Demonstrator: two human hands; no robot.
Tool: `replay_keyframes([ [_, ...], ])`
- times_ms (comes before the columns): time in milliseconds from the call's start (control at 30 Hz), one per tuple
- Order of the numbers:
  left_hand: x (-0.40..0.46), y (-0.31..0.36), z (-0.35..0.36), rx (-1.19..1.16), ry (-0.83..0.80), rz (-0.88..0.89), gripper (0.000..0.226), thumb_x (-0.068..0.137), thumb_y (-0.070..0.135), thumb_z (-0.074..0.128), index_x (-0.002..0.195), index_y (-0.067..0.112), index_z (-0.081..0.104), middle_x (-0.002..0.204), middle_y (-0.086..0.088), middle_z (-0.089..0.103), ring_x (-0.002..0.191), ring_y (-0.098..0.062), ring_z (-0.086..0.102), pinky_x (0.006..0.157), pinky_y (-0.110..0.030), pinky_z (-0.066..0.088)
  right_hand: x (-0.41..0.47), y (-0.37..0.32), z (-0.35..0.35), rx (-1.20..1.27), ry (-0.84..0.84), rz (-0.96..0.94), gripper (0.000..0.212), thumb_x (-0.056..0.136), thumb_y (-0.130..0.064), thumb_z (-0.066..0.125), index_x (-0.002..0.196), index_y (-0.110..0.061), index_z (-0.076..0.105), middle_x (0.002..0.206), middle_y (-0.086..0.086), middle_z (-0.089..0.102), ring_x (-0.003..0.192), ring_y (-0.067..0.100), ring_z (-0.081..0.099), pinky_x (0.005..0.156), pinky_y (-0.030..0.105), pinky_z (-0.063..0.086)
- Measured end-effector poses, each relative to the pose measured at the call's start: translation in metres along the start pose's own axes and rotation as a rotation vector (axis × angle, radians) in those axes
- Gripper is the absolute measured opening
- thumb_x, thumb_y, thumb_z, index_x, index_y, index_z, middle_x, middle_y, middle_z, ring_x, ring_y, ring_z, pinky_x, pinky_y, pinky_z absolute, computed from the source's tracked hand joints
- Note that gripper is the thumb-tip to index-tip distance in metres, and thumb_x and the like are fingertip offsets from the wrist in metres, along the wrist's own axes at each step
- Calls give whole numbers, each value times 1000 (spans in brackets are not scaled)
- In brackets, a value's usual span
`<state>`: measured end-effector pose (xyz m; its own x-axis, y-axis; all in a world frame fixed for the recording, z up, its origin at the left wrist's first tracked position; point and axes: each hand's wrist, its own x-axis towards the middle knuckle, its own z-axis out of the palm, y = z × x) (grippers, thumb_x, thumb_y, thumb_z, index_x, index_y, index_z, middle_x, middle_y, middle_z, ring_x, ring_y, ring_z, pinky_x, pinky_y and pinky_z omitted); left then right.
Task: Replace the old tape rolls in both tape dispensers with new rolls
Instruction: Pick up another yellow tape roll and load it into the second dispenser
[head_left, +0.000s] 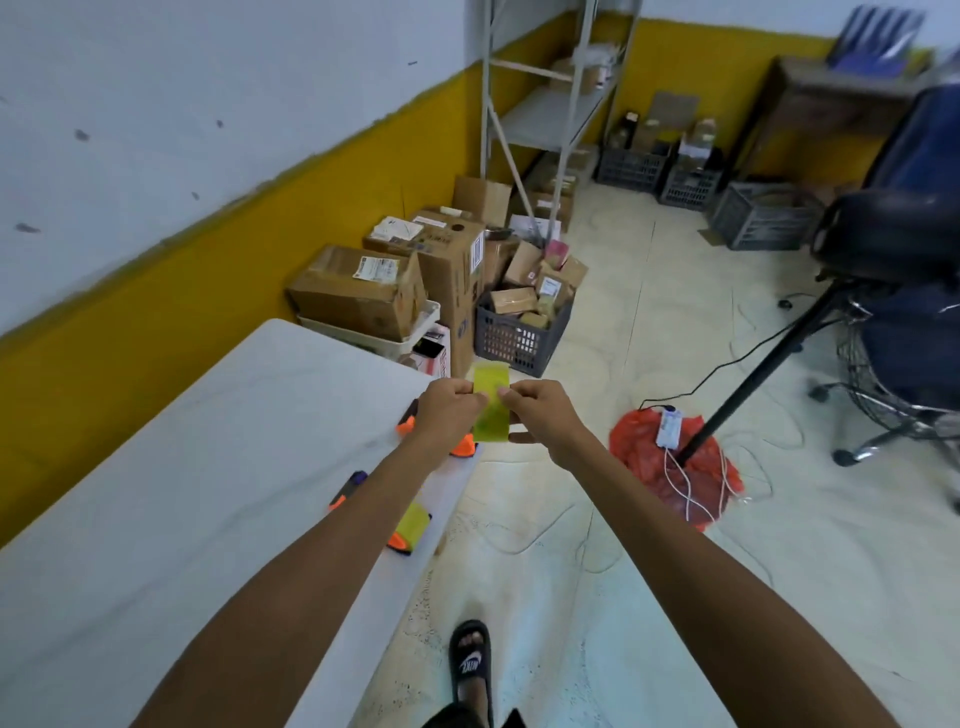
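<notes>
Both arms reach out over the right edge of the white table (182, 493). My left hand (449, 408) and my right hand (540, 413) together hold a yellow-green tape roll (491, 410), seen edge-on, with fingers pinching its upper part. One orange and dark tape dispenser (408, 530) with a yellow roll in it lies near the table edge, under my left forearm. Orange parts of another dispenser (463, 447) show just below my left hand, mostly hidden. A small purple and orange piece (349, 487) lies on the table beside the forearm.
Cardboard boxes (415, 275) and a grey crate (519, 332) of parcels stand beyond the table. A red bag (670, 462) with cables lies on the floor to the right, by a black stand pole (763, 374). A fan and an office chair (904, 312) are at far right.
</notes>
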<state>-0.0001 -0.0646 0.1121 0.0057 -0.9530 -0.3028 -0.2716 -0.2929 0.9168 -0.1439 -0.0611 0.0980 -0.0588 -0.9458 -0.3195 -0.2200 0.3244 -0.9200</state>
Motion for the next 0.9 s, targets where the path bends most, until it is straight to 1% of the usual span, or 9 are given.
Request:
replay_keyframes([
  [67,22,13,3,1,17,-3,10,71,30,62,70,21,63,96,-16,68,102,-40,66,87,-55,57,28,-8,-5,-23,5,11,24,95,-24,57,92,-4,69,99,22,67,98,35,68,60,29,56],
  [267,87,24,8,-72,9,-42,14,69,30,62,60,25,53,88,-13,59,86,-31,62,89,-59,55,92,-29,-12,-104,-9,27,28,97,-24,56,105,-1,69,108,23,67,103,34,66,71,34,59],
  [333,104,24,8,-84,11,-65,15,71,28,64,60,25,55,87,-13,60,87,-34,64,88,-59,55,109,-32,-13,-122,-27,37,28,97,-24,55,108,-1,68,110,23,66,103,34,66,73,35,59],
  [433,127,22,5,-70,19,-96,12,73,27,63,64,20,58,86,-12,62,94,-39,67,86,-58,57,132,-37,-12,-142,-63,49,28,97,-24,55,105,-1,69,109,23,66,103,34,66,72,35,59],
  [567,152,25,3,-114,62,-122,10,83,18,62,75,13,62,88,-12,62,89,-31,65,87,-57,56,166,-46,-9,-171,-132,48,24,97,-24,55,98,-4,69,109,23,66,102,33,66,70,34,60],
  [633,163,27,2,-143,118,-157,7,88,17,62,91,11,65,102,-11,64,100,-32,64,90,-53,57,185,-51,-4,-191,-183,51,24,97,-24,54,101,-5,68,108,21,66,103,33,66,71,36,59],
  [733,184,31,-3,-218,227,-217,24,91,16,61,114,10,64,111,-12,64,105,-31,63,93,-51,56,218,-61,8,-191,-264,49,26,98,-22,54,104,-2,68,107,20,66,97,28,67,66,31,58],
  [800,197,32,-9,-261,307,-237,22,91,13,61,112,9,66,110,-12,66,104,-31,64,90,-49,58,240,-67,18,-187,-335,34,27,98,-20,53,104,3,67,106,23,67,89,24,67,62,28,58],
  [900,213,31,-18,-277,455,-279,12,87,16,64,96,11,68,107,-14,69,101,-32,67,88,-49,58,271,-77,32,-197,-462,11,28,97,-18,53,106,7,65,104,28,67,85,24,66,69,33,59],
])
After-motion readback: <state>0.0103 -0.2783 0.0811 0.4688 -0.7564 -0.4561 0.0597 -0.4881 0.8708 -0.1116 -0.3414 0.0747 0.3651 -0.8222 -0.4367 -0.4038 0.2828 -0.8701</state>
